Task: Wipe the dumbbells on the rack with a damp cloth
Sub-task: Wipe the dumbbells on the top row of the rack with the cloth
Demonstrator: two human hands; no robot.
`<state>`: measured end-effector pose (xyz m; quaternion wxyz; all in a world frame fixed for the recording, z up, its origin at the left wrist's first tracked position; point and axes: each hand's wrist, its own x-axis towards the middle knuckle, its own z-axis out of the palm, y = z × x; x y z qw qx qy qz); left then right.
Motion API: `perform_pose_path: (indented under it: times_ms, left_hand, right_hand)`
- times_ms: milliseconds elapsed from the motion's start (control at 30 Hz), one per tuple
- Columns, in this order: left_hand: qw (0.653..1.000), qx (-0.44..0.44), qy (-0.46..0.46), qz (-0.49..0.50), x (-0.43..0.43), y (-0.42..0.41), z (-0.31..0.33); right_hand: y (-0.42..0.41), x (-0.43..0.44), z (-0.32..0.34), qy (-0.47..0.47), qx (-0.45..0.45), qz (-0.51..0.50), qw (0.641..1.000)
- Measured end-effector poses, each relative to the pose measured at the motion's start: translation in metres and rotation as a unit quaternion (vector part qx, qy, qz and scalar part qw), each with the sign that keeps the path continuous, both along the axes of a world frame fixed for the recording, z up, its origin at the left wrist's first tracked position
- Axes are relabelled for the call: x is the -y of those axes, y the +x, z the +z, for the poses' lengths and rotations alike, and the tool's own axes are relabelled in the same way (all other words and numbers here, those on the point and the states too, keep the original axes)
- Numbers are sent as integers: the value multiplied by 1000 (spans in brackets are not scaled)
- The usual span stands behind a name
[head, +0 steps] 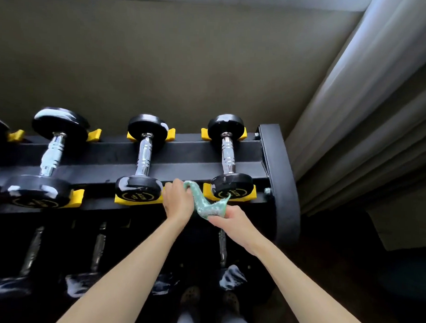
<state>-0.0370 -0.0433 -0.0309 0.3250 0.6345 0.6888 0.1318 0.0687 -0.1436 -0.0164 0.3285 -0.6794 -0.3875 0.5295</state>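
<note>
L hand (178, 200) & R hand (233, 220): fingers curled round green cloth (202, 202), stretched btwn them. Dumbbell (231, 183) just beyond R fingers, on rack (280, 178).

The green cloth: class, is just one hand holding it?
No, the left hand and the right hand each grip one end of the twisted cloth.

Pale curtain (368, 106) beside olive wall (162, 51)
</note>
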Motion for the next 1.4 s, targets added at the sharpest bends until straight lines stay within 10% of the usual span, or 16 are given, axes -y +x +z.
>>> perform_pose_path:
  times_ms: [433,1000,1400]
  left_hand:
    - [901,352,-92,238,5,26,-38]
    - [747,543,-147,355,21,61,-30]
    - [909,361,65,199,59,86,-2]
  right_hand:
    - [12,-14,-32,-85,-84,-59,991]
    - [54,-4,-28,-92,-168,-139,972]
    - [99,0,-12,-53,-265,-156,950]
